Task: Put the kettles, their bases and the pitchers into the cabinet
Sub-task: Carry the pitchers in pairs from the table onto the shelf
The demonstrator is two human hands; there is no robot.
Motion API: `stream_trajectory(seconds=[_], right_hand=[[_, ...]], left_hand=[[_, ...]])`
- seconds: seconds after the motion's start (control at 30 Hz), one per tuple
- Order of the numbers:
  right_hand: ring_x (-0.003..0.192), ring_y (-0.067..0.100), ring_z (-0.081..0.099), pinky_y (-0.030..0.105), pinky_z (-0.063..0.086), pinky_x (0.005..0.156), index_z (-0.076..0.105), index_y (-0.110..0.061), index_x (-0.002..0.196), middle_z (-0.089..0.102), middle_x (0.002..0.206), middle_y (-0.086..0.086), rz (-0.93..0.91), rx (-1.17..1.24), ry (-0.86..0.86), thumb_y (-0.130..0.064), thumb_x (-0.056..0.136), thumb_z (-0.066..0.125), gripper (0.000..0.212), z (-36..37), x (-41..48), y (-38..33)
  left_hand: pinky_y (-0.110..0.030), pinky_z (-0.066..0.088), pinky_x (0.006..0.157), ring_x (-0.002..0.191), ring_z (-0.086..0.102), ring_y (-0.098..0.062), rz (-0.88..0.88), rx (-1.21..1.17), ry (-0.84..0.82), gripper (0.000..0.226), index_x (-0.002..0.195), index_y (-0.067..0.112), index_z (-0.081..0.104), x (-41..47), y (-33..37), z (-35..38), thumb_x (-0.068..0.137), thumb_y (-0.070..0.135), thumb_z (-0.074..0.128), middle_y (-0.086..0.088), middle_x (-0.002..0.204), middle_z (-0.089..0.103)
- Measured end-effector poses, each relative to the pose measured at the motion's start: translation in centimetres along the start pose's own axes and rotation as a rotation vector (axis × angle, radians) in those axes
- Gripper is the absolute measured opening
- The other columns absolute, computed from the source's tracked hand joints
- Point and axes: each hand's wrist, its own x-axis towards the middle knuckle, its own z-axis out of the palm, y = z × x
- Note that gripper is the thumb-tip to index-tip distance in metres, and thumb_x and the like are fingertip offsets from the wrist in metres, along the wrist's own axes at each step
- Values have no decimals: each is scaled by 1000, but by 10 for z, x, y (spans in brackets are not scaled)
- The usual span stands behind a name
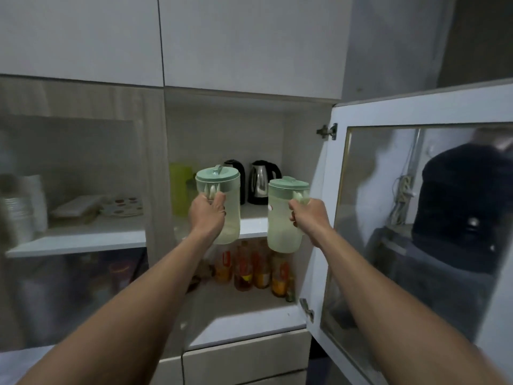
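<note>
I hold two pale green pitchers with darker green lids in front of the open cabinet. My left hand (206, 215) grips the handle of the left pitcher (222, 190). My right hand (308, 218) grips the handle of the right pitcher (283, 226), which hangs slightly lower. Both pitchers are upright and level with the front edge of the upper shelf (252, 227). At the back of that shelf stand two kettles: a steel one with black trim (262, 183) on its base, and a black one (236, 165) partly hidden behind the left pitcher.
A yellow-green container (180, 187) stands at the shelf's left. Several bottles (255, 270) fill the lower shelf. The glass cabinet door (416, 218) is swung open at the right. The left compartment, behind glass, holds stacked white dishes (25, 207) and trays (77, 208).
</note>
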Motion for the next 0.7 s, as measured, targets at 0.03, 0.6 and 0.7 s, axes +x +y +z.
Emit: stream_trajectory(seconds=[0.03, 0.6, 0.7], right_hand=[[58, 16, 59, 31, 46, 59, 62, -9, 75, 63, 67, 6, -1, 0, 19, -17, 90, 60, 18, -1, 8, -1], [56, 21, 53, 34, 42, 59, 56, -13, 64, 61, 59, 6, 43, -35, 139, -17, 87, 60, 24, 36, 164, 38], [54, 20, 53, 33, 41, 58, 54, -14, 64, 61, 59, 6, 50, -31, 120, -18, 86, 60, 23, 46, 200, 55]], left_hand=[[-41, 50, 63, 66, 58, -24, 2, -14, -22, 25, 78, 16, 59, 8, 1, 7, 96, 33, 53, -4, 68, 61], [-36, 47, 65, 67, 57, -21, -39, -47, -229, 28, 92, 9, 62, 138, -62, 122, 97, 35, 53, -5, 75, 63], [-35, 47, 65, 68, 58, -21, -55, -50, -231, 29, 93, 9, 63, 157, -80, 149, 97, 36, 53, -7, 77, 64]])
